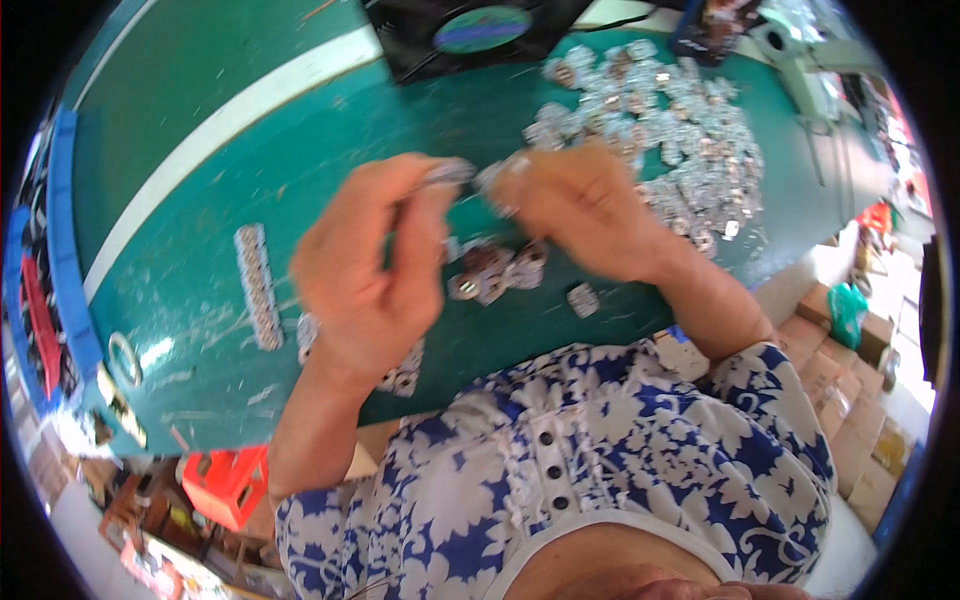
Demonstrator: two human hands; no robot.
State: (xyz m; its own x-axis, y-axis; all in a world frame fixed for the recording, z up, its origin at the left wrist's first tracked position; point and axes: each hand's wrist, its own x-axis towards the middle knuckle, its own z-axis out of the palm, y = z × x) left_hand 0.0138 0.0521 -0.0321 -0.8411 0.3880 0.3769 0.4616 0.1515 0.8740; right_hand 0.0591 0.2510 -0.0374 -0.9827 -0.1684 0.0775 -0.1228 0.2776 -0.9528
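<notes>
Both hands are raised over the green table, a little apart and blurred by motion. My left hand [370,265] pinches a small shiny silvery piece [450,172] between thumb and fingers. Facing it, my right hand [590,210] closes on a small clear-and-silver piece [500,188]; its exact kind is too smeared to tell. Below and between the hands lies a small cluster of silvery pieces with coppery middles [490,272]. One single square piece [583,300] rests nearer to me. More pieces [403,375] show partly from behind my left wrist.
A large spread of similar small pieces [690,130] covers the back right. To the left stands a neat straight row of them [259,287]. Around the table are a black box [470,40], a pale green metal stand [800,70], a tape ring [124,358] and a red stool [225,485].
</notes>
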